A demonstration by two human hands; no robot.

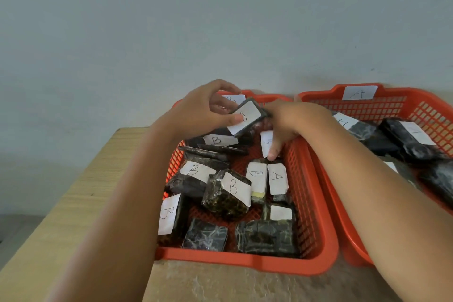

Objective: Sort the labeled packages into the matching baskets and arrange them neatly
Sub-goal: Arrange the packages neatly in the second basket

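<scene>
Centre frame: left hand (206, 110) pinches a B package (248, 115), label up for reading, above the B basket (245, 258). Right hand (294, 125) — fingers straight — presses a package below. A basket (392, 95) sits at right; one stray A package (277, 179) lies among the Bs.

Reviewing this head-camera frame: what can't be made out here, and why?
- B basket tag: mostly hidden behind the left hand and its held package.
- Right hand: its grip is unclear, fingers hidden behind that package.
- A basket: cut off by the right frame edge.
- Blank-labelled package: no letter readable.
- Near packages: labels not visible.
</scene>
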